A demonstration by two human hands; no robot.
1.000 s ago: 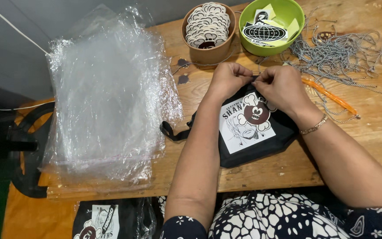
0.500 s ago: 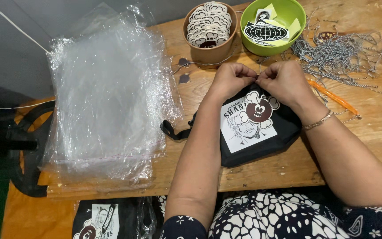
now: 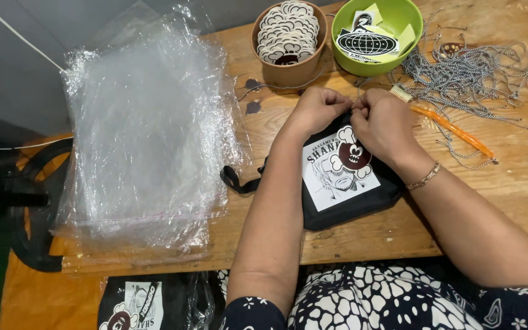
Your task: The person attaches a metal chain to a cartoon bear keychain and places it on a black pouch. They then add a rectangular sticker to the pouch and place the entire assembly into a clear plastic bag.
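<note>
Both hands stay pinched at the black pouch (image 3: 343,183) top, left hand (image 3: 319,110) and right hand (image 3: 386,125) apparently gripping a small fastening, progress slight.

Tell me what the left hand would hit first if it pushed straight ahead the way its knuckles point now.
Most likely the brown bowl of round tags. The left hand sits at the top edge of the black pouch, pointing up the table toward that bowl; only bare wood shows between, though depth is uncertain.

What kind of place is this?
Probably a small merchandise packing bench: a stack of clear plastic bags, a cup of cut-out tags, loose ball chains, and both hands at a black printed pouch.
</note>
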